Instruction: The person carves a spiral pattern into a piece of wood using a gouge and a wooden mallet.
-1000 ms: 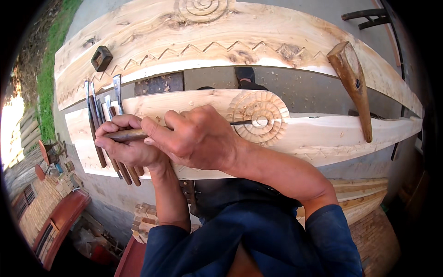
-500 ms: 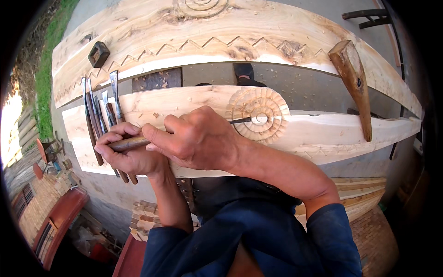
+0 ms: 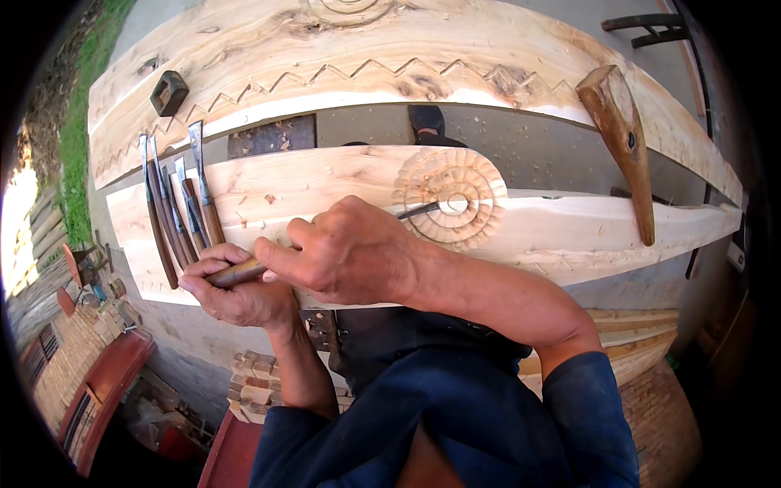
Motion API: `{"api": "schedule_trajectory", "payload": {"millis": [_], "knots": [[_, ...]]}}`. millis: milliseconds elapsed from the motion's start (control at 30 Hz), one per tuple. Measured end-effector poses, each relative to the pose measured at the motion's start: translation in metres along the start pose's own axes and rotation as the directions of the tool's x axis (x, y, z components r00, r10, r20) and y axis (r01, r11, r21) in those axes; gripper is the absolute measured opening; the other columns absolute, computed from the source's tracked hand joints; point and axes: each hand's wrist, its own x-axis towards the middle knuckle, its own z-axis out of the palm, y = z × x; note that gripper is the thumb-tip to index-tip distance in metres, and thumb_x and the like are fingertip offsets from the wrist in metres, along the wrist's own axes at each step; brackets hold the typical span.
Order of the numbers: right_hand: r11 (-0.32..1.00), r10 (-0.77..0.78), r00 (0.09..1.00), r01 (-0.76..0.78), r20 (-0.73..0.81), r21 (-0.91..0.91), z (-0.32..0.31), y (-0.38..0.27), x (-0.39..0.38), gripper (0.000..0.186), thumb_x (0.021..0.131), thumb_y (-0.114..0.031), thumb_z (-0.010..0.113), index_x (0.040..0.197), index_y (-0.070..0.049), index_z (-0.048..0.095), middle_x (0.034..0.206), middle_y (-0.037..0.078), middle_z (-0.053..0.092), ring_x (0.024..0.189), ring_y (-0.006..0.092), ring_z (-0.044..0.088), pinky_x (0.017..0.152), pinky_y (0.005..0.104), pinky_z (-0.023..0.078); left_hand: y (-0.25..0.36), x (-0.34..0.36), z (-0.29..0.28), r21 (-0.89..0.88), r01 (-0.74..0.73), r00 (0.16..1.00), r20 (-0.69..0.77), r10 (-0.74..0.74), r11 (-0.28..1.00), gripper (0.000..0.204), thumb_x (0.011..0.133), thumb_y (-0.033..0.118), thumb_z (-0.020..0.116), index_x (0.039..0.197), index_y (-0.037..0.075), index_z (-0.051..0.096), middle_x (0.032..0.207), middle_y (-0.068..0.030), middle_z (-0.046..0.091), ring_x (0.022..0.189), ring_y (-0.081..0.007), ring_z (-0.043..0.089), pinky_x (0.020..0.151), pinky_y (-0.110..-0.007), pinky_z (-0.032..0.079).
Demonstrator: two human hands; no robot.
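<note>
A long pale plank [image 3: 569,228] lies crosswise below me, bearing a carved spiral rosette [image 3: 488,179]. My left hand [image 3: 240,297] cups the end of a wooden chisel handle [image 3: 232,272]. My right hand [image 3: 338,256] grips the same chisel farther along, fingers curled round it, and its dark blade [image 3: 415,211] rests near the rosette's centre. To the left, several chisels [image 3: 163,248] lie side by side across the plank, blades pointing away from me. A wooden mallet [image 3: 606,106] lies at the right, its handle reaching toward me.
A second plank [image 3: 325,57] with carved zigzag lines runs behind, a dark hexagonal block [image 3: 169,96] on it. A shoed foot [image 3: 427,122] shows between the planks. Stacked wood blocks [image 3: 248,382] sit below, grass [image 3: 77,195] at left, a dark trestle [image 3: 651,28] at upper right.
Both my hands have shifted slightly down, still on the chisel, and the handle end sits lower. The blade stays at the rosette. The planks appear slightly higher in view.
</note>
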Motion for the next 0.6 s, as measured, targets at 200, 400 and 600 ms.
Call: {"api": "schedule_trajectory", "payload": {"millis": [200, 400, 600], "knots": [[1.000, 0.002, 1.000, -0.002, 0.006, -0.011, 0.000, -0.001, 0.001, 0.041, 0.078, -0.020, 0.075, 0.117, -0.005, 0.074, 0.064, 0.004, 0.057, 0.047, 0.0191, 0.065, 0.042, 0.0335, 0.050, -0.004, 0.000, 0.001, -0.036, -0.034, 0.999, 0.018, 0.035, 0.999, 0.055, 0.116, 0.060, 0.035, 0.093, 0.011, 0.046, 0.077, -0.0073, 0.052, 0.071, -0.0152, 0.048, 0.070, -0.029, 0.042], [0.997, 0.020, 0.996, -0.026, -0.087, -0.070, 0.002, 0.002, 0.013, 0.039, 0.081, -0.019, 0.074, 0.117, -0.005, 0.074, 0.067, 0.006, 0.061, 0.050, 0.0205, 0.068, 0.043, 0.0341, 0.053, -0.003, 0.002, 0.007, -0.178, 0.144, 0.985, -0.071, -0.159, 0.973, 0.059, 0.117, 0.060, 0.034, 0.116, 0.006, 0.057, 0.084, -0.0050, 0.059, 0.079, -0.0135, 0.059, 0.075, -0.028, 0.048], [0.991, 0.124, 0.985, -0.130, -0.124, -0.039, -0.006, 0.008, 0.020, 0.029, 0.092, -0.024, 0.075, 0.114, -0.005, 0.073, 0.066, 0.006, 0.060, 0.049, 0.0195, 0.068, 0.042, 0.0337, 0.052, -0.006, 0.009, 0.011, -0.063, 0.124, 0.974, 0.198, -0.109, 0.990, 0.060, 0.118, 0.057, 0.036, 0.127, 0.001, 0.057, 0.095, -0.0050, 0.064, 0.082, -0.0107, 0.064, 0.072, -0.025, 0.050]]}}
